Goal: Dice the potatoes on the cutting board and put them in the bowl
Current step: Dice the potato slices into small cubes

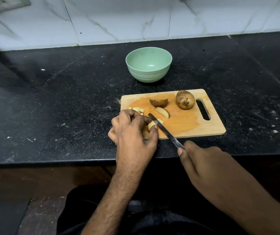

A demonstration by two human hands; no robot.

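Pinching a potato wedge (151, 125), left hand (134, 133); right hand (202, 160) grips knife (164, 130)

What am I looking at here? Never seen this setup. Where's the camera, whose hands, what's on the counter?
There is no robot: a person works with bare hands, and the single picture comes from a wide-angle camera on their head, looking forward and down.

On the black counter lie a wooden cutting board and, behind it, a green bowl with nothing visible inside.

On the board: one whole potato, a potato half, a wedge and a few small cut pieces.

The left hand pinches a potato piece at the board's near left corner. The right hand grips a knife, its blade resting across that piece.
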